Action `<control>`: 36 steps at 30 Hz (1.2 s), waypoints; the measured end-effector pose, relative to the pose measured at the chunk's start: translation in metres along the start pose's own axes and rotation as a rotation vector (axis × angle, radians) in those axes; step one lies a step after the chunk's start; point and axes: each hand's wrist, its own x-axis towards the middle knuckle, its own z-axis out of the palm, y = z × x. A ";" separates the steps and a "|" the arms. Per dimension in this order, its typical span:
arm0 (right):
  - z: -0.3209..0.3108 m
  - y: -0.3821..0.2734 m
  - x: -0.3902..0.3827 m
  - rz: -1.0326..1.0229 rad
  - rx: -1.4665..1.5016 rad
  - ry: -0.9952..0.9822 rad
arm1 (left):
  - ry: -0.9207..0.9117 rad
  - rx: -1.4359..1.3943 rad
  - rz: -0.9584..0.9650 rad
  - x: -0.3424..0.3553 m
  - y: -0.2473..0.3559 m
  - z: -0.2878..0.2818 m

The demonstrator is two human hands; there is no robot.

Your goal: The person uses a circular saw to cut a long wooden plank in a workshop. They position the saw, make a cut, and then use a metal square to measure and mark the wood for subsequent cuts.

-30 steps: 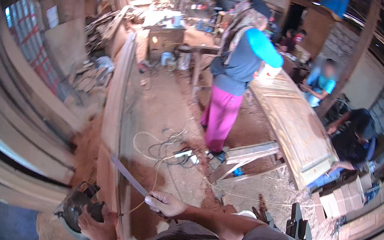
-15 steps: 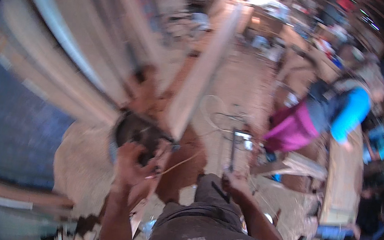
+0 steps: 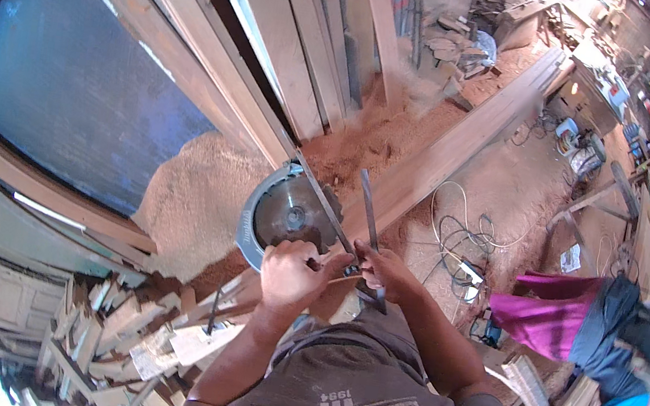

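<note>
A circular saw (image 3: 256, 218) with a round, toothed metal blade (image 3: 291, 205) stands at the centre, its blade facing up at me. Just below the blade, my left hand (image 3: 294, 275) is closed on the saw, with the thumb side by the end of its dark straight base edge. What part its curled fingers wrap is hidden. Closed on a narrow dark flat bar (image 3: 369, 205), my right hand (image 3: 383, 271) is close beside the left, with the bar reaching away from me past the base edge. The bar's exact kind cannot be made out.
A long wooden plank (image 3: 457, 147) runs away on sawdust. Tall boards (image 3: 281, 39) lean at the left, above a sawdust heap (image 3: 199, 185). Wood offcuts (image 3: 108, 330) pile at lower left. Cables (image 3: 465, 239) lie right of the plank. A person in purple and blue (image 3: 550, 314) bends at the right.
My view has swung to the right. My right hand has come in from the right with the bar, now beside my left hand at the saw. The other person appears lower in the picture.
</note>
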 end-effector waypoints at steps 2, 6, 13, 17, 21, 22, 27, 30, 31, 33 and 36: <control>-0.005 0.000 0.007 0.047 0.052 -0.088 | -0.010 -0.040 -0.038 0.002 0.000 0.000; -0.009 -0.005 0.018 0.111 0.057 -0.270 | -0.037 0.001 -0.117 0.005 -0.001 -0.001; -0.017 -0.019 0.021 0.122 -0.048 -0.381 | -0.006 0.101 -0.153 0.004 -0.003 0.002; -0.026 -0.025 0.024 0.155 -0.086 -0.423 | -0.089 0.205 -0.167 0.009 0.000 0.000; -0.031 -0.021 0.029 0.147 -0.080 -0.461 | -0.109 0.286 -0.167 0.010 0.007 -0.003; -0.034 -0.021 0.029 0.152 -0.096 -0.454 | -0.133 0.301 -0.181 0.009 0.008 -0.004; -0.074 -0.052 0.014 -0.103 -0.216 -0.177 | -0.055 0.195 -0.128 0.007 0.014 0.000; -0.096 -0.094 0.001 -0.323 -0.413 -0.078 | 0.040 0.186 -0.143 0.001 0.021 0.004; -0.100 -0.109 -0.004 -0.389 -0.457 -0.067 | 0.009 0.197 -0.181 -0.001 0.022 0.005; -0.100 -0.139 -0.007 -0.570 -0.624 -0.093 | 0.027 0.143 -0.208 -0.002 0.022 0.008; -0.090 -0.168 -0.013 -0.679 -0.743 -0.100 | 0.052 0.146 -0.208 0.000 0.019 0.012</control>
